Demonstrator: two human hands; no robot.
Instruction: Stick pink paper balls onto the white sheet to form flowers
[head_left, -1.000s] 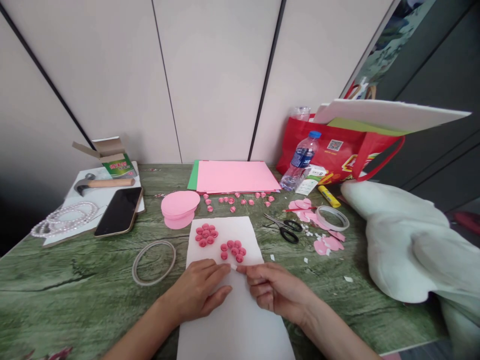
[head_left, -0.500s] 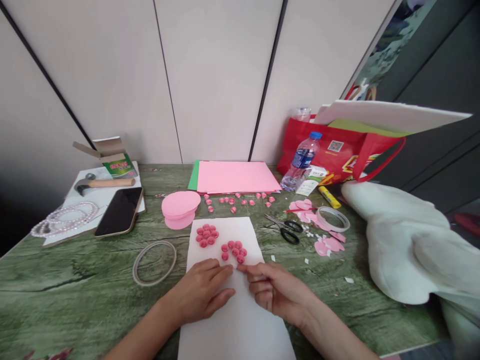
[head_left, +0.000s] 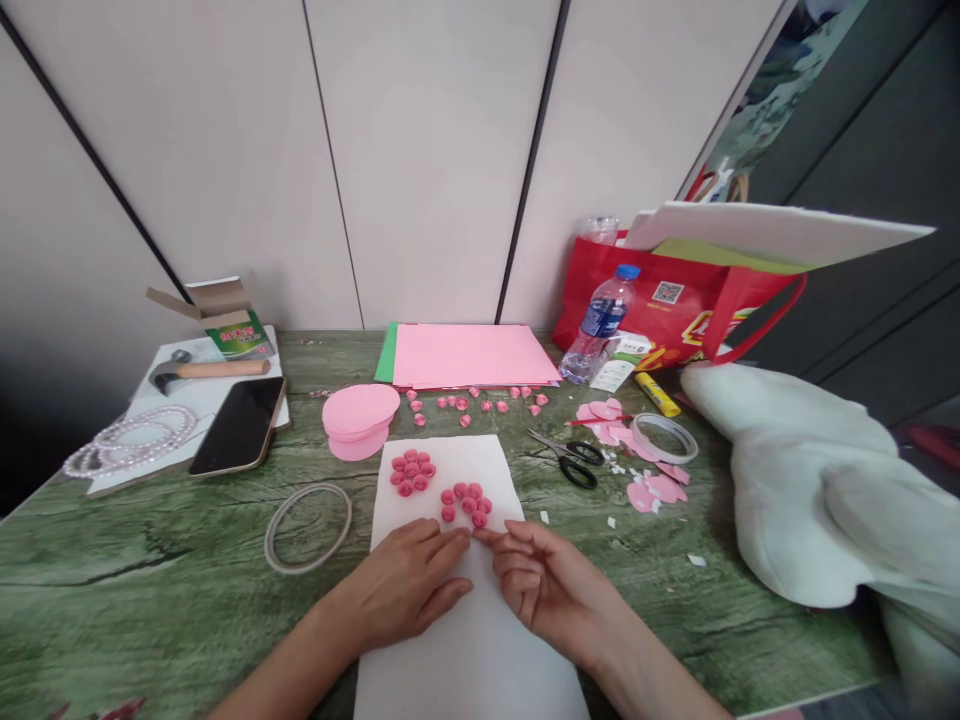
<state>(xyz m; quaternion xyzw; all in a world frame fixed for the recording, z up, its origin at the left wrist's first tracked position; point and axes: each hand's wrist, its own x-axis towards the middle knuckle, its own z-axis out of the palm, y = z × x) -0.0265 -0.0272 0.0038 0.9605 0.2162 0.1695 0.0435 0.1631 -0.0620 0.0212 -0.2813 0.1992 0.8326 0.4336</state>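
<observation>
A long white sheet (head_left: 469,660) lies in front of me with two clusters of pink rolled paper roses: a rounder one (head_left: 412,472) at its upper left and a looser one (head_left: 466,503) right of it. My left hand (head_left: 412,582) rests on the sheet below the clusters, thumb apart from the fingers. My right hand (head_left: 551,585) is at the sheet's right side, index finger stretched to my left fingertips, thumb raised and other fingers curled. A tiny whitish bit shows where the fingertips meet; it is too small to name. No rose is in either hand.
Loose roses (head_left: 463,403) lie behind the sheet, near pink ovals (head_left: 360,412) and stacked coloured paper (head_left: 469,355). Scissors (head_left: 574,460), paper scraps (head_left: 645,490), a tape roll (head_left: 664,438), bottle (head_left: 606,318) and white plush (head_left: 810,490) are right; another tape roll (head_left: 271,535), phone (head_left: 238,425) and hammer (head_left: 210,369) left.
My right thumb has lifted away from the index finger, and the right hand has opened slightly. My left hand is nearly unmoved. The view has shifted a little.
</observation>
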